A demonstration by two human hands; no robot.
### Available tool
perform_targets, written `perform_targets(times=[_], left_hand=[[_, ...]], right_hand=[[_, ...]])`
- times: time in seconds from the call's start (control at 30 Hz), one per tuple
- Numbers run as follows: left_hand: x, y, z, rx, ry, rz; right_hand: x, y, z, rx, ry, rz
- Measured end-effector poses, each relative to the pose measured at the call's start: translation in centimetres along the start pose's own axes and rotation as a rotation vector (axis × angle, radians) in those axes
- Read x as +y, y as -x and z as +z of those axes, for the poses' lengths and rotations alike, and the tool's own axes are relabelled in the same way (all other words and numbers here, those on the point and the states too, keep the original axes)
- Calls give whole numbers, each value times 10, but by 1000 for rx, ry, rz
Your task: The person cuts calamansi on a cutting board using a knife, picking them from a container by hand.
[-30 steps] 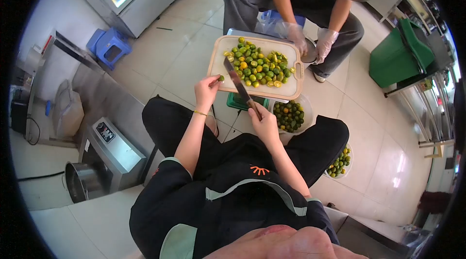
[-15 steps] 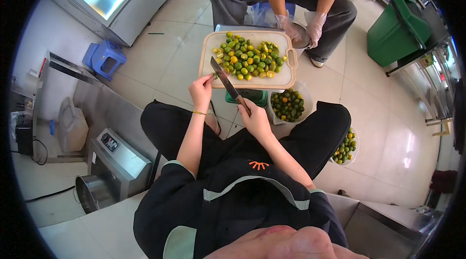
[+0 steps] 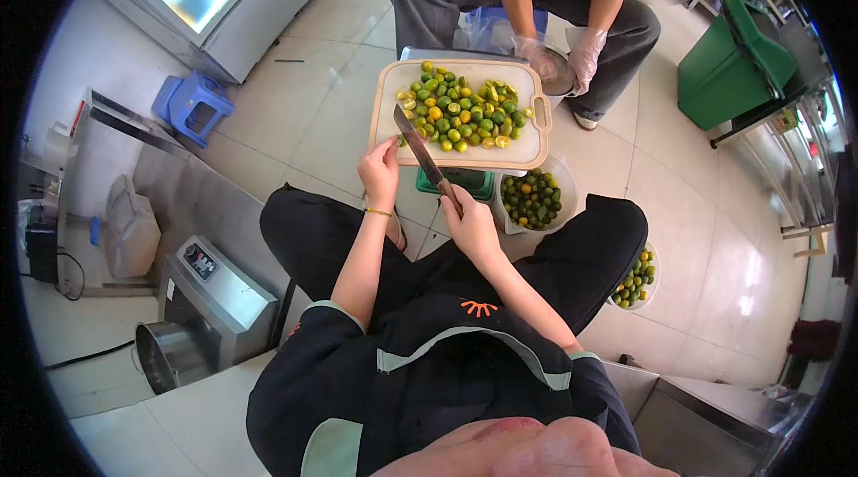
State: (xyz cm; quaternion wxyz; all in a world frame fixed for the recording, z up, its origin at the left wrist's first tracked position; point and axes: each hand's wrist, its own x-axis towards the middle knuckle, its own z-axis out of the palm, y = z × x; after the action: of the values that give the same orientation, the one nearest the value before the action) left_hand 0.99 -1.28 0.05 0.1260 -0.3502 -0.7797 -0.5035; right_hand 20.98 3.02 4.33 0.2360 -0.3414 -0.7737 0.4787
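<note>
My right hand (image 3: 470,225) is wrapped round the wooden handle of a knife (image 3: 417,141), whose dark blade slants up and left over the cutting board (image 3: 382,133). At the board's lower left edge, my left hand (image 3: 380,173) is closed in a pinch. A small green calamansi (image 3: 402,142) shows at its fingertips, mostly hidden, just left of the blade. Whole and halved calamansi (image 3: 460,110), green and yellow, are heaped over the middle of the board. Some cut faces show pale yellow.
A tub of green fruit (image 3: 533,199) stands below the board, beside a green container (image 3: 465,182). Another fruit tub (image 3: 636,278) is right of my knee. Opposite sits a person with gloved hands (image 3: 585,57) at a metal bowl. A blue stool (image 3: 197,106) stands left.
The board, fruit and both hands sit slightly lower and to the right in view. My left hand's pinch and my right hand's hold on the knife look the same.
</note>
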Motion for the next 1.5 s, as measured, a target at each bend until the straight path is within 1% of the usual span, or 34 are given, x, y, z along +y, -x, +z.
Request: perform_targets(times=[0.1, 0.2, 0.3, 0.4, 0.5, 0.6, 0.7, 0.8, 0.9, 0.97, 1.1, 1.2, 1.23, 1.3, 1.37, 1.47, 1.5], left_hand=[[-2, 0, 2, -3, 0, -18], [0, -1, 4, 17, -58, 7], [6, -1, 2, -10, -171, 15], [7, 0, 3, -3, -182, 19], [2, 0, 8, 1, -128, -44], [2, -1, 10, 4, -201, 1], [-6, 2, 17, 34, -91, -35], [-2, 4, 17, 65, -77, 23], [-7, 2, 17, 53, -136, -16], [-8, 3, 19, 68, -121, -33], [-14, 9, 25, 60, -91, -95], [-14, 10, 23, 91, -59, -10], [-14, 7, 24, 96, -45, -15], [-15, 7, 24, 108, -14, -32], [-21, 5, 29, 151, -48, -37], [-24, 2, 32, 148, -99, -68], [-22, 2, 29, 134, -120, -84]], right_hand=[[-1, -2, -1, -22, 6, 15], [-4, 1, 1, -27, -6, 2], [0, 7, 8, 8, 27, -24], [-7, -2, 7, -25, 47, 4], [-12, -15, 10, 1, 63, -70], [-14, -12, 13, 2, 109, -30], [-16, -17, 16, -17, 88, -20], [-9, -35, 24, 3, 76, -114], [-8, -30, 25, 8, 66, -120], [-10, -25, 26, 9, 66, -112], [-6, -27, 32, -22, 141, -58], [-9, -44, 43, 3, 239, -97], [-8, -44, 47, -8, 329, -75], [-12, -31, 42, -24, 411, -43], [-11, -11, 36, -60, 499, 17], [-2, 18, 15, -32, 487, -6], [3, 22, 8, -17, 436, -27]])
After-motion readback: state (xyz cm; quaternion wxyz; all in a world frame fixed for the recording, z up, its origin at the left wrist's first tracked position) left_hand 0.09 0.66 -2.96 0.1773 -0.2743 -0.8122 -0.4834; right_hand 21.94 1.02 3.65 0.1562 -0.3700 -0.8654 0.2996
